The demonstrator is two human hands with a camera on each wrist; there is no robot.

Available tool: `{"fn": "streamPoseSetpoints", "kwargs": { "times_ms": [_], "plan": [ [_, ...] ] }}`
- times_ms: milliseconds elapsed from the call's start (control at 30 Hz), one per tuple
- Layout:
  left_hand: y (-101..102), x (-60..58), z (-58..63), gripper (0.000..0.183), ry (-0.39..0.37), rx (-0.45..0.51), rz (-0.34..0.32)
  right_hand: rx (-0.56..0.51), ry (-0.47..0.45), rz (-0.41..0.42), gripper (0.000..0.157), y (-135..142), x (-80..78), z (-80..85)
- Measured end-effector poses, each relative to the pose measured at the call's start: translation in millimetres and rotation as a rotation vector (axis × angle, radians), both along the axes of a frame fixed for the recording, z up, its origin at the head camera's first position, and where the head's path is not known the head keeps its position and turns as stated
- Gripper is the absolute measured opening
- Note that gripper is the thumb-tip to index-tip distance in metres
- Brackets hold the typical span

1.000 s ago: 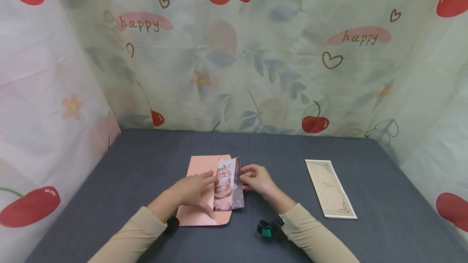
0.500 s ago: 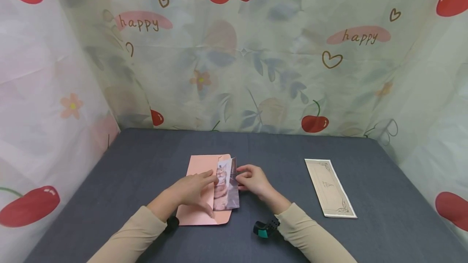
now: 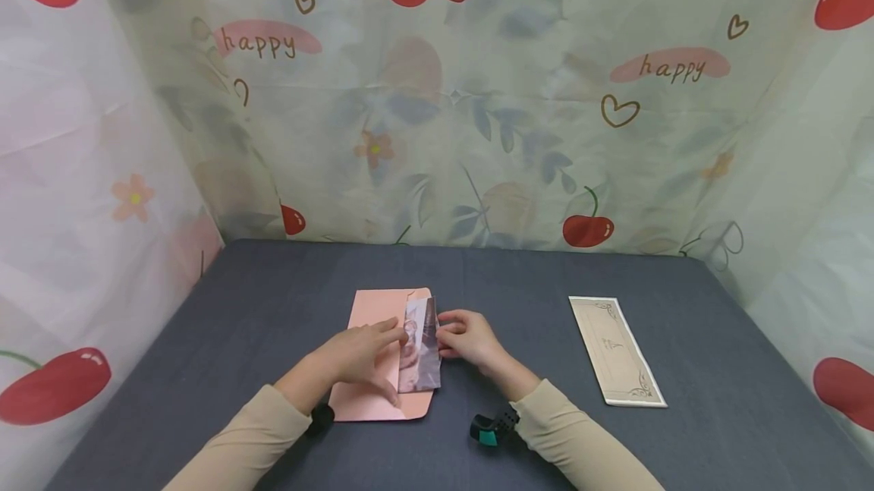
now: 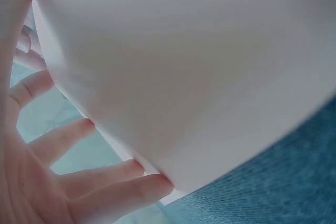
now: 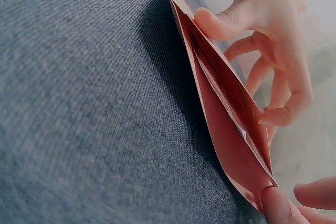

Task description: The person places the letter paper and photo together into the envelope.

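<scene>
A pink envelope [image 3: 375, 305] lies on the dark cloth, its mouth towards the right. My left hand [image 3: 358, 354] rests over it with fingers and thumb spread; in the left wrist view the fingertips [image 4: 134, 182] touch the envelope's edge. A photo card [image 3: 418, 354] printed with a cat sits partly inside, with a darker printed strip along its right side. At that edge my right hand [image 3: 471, 339] pinches the card between thumb and fingers. The right wrist view shows the mouth gaping, a thin white card edge [image 5: 226, 98] inside and my right thumb [image 5: 275, 205] at its near end.
A beige folded card [image 3: 617, 354] with ornamental corners and a white border lies to the right on the dark tablecloth [image 3: 512, 278]. Printed curtains [image 3: 451, 134] enclose the table behind and at both sides. A black strap with a green part [image 3: 488, 434] sits at my right wrist.
My right hand has moved left, and the photo card has slid further into the envelope, so less of it shows. My left hand and the envelope have stayed in place.
</scene>
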State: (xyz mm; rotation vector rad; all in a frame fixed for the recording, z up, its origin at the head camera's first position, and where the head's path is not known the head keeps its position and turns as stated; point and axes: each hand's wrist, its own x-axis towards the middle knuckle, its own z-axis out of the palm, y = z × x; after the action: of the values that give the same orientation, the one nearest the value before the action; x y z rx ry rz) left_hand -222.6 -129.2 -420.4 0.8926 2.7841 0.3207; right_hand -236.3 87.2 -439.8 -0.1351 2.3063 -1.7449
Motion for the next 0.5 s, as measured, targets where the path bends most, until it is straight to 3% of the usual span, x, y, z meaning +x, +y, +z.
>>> {"fn": "streamPoseSetpoints", "kwargs": {
  "times_ms": [500],
  "plan": [
    [-0.3, -0.3, -1.1, 0.076, -0.013, 0.005, 0.008, -0.003, -0.022, 0.005, 0.034, -7.5, 2.0, 1.7]
  ]
}}
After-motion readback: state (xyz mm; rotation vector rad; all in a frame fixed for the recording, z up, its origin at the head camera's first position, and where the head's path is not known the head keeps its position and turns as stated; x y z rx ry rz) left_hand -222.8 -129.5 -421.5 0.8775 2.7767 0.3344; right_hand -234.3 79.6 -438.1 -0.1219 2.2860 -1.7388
